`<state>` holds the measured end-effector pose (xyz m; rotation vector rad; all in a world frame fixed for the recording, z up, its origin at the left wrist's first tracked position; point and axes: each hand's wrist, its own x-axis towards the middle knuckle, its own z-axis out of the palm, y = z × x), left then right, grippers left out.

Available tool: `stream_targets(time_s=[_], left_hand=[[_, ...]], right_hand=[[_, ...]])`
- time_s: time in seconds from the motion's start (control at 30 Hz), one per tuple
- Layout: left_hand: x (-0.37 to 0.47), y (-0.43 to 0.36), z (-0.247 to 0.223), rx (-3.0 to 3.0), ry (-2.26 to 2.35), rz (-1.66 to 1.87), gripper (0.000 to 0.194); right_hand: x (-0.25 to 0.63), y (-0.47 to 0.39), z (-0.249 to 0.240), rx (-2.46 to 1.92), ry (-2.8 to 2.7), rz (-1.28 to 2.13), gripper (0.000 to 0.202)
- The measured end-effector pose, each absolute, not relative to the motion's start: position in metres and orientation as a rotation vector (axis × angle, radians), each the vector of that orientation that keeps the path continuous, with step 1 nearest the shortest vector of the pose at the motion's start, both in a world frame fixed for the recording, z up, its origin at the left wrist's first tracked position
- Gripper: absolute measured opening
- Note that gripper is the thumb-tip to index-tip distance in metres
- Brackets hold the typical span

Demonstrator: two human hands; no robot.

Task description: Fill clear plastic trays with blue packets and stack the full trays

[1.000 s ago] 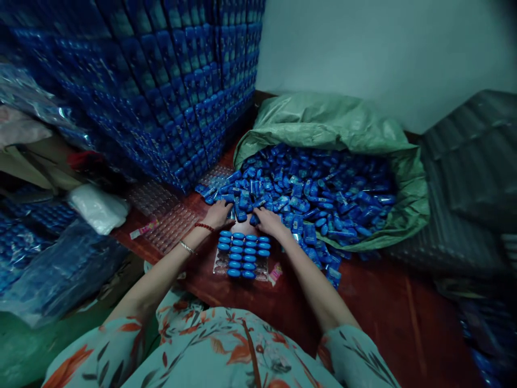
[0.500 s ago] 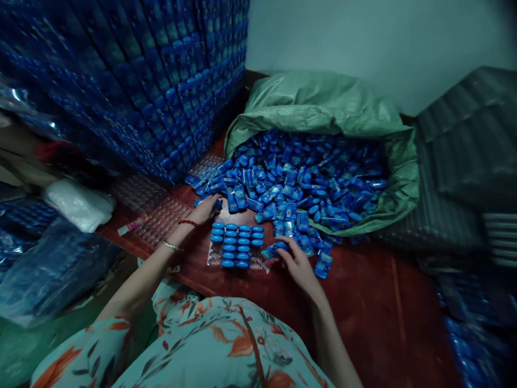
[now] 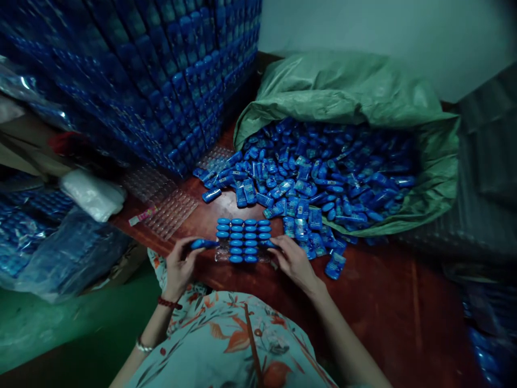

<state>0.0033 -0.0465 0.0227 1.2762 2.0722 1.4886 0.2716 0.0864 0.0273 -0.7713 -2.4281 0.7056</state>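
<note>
A clear plastic tray (image 3: 222,254) lies on the table before me, with rows of small blue packs (image 3: 243,236) standing on edge in it. At its left side my left hand (image 3: 181,263) pinches a blue pack (image 3: 201,244), its end pointing toward the tray. My right hand (image 3: 291,261) is at the tray's right edge, its fingers closed on another blue pack (image 3: 265,244) at a slot. Empty slots show at the tray's near corners. What is printed on the packs is too blurred to read.
A green woven sack (image 3: 323,102) spills loose blue packs (image 3: 319,172) onto the red-brown table (image 3: 375,302). Empty clear trays (image 3: 169,213) lie at the left. Behind them rises a tall stack of filled trays (image 3: 173,86). Grey stacked trays (image 3: 484,161) stand at the right.
My left hand has come back from the loose packs to the tray's left side with a blue pack. My right hand has brought its pack to the tray's right edge. The view has shifted slightly.
</note>
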Motion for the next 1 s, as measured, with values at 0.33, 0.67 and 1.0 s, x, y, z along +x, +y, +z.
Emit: stream_targets(time_s=[0.33, 0.67, 1.0], left_hand=[[0.004, -0.028, 0.005, 2.185, 1.815, 0.902, 0.032], [-0.002, -0.016, 0.016, 2.504, 1.807, 0.574, 0.031], [-0.012, 0.064, 0.017, 1.705, 2.108, 0.986, 0.021]], right_hand=[[0.268, 0.091, 0.041, -0.863, -2.783, 0.552, 0.020], [0.233, 0.070, 0.056, -1.095, -2.992, 0.197, 0.022], [0.257, 0.122, 0.030, -1.488, -2.216, 0.216, 0.038]])
